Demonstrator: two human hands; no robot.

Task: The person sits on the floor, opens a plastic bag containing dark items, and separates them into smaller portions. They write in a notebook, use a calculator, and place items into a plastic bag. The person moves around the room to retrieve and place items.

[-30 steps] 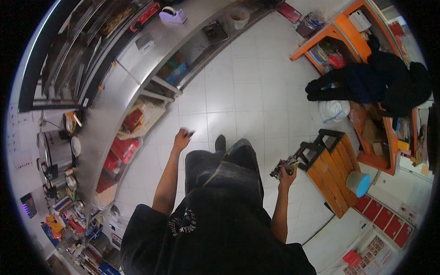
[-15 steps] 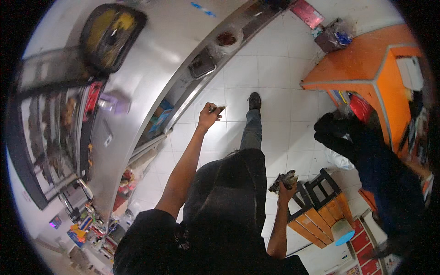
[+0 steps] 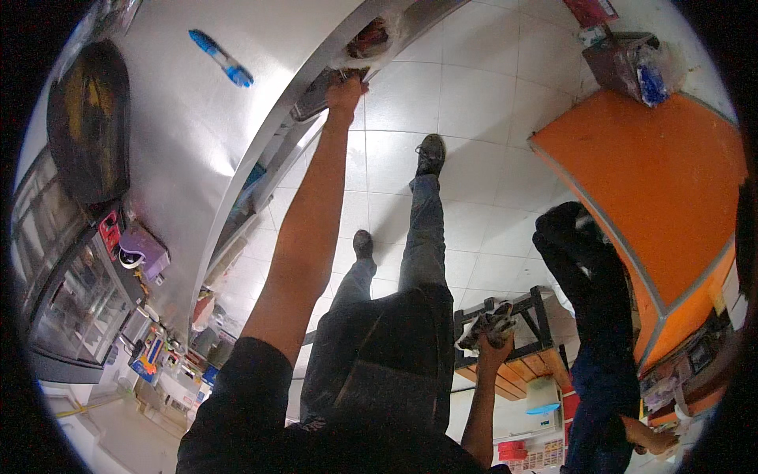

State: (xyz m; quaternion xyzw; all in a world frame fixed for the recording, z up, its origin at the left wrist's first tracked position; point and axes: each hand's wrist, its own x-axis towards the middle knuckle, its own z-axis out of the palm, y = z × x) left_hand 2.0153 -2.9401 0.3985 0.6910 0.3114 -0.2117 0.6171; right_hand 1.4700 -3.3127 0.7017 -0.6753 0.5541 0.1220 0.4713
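Observation:
My left hand (image 3: pixel 345 95) reaches out to the shelf below the steel counter, fingers curled at the edge of a dark tray (image 3: pixel 309 101). What the fingers hold there is too small and dark to make out. Just beyond it sits a clear plastic bag (image 3: pixel 373 39) with something reddish brown inside. Down at my right side, my right hand (image 3: pixel 496 352) is closed around a crumpled dark and grey rag (image 3: pixel 488 322).
The steel counter (image 3: pixel 178 103) runs along the left, carrying a blue pen (image 3: pixel 221 58) and a dark, yellow-stained tray (image 3: pixel 91 122). At right stands an orange counter (image 3: pixel 647 182), with another person (image 3: pixel 596 316) in dark clothes beside it. A wooden-sided stool (image 3: pixel 513 379) is near my right hand.
My left hand has moved forward from over the floor to the shelf under the counter. I have stepped closer to the counter's far end. The rag stays in my right hand.

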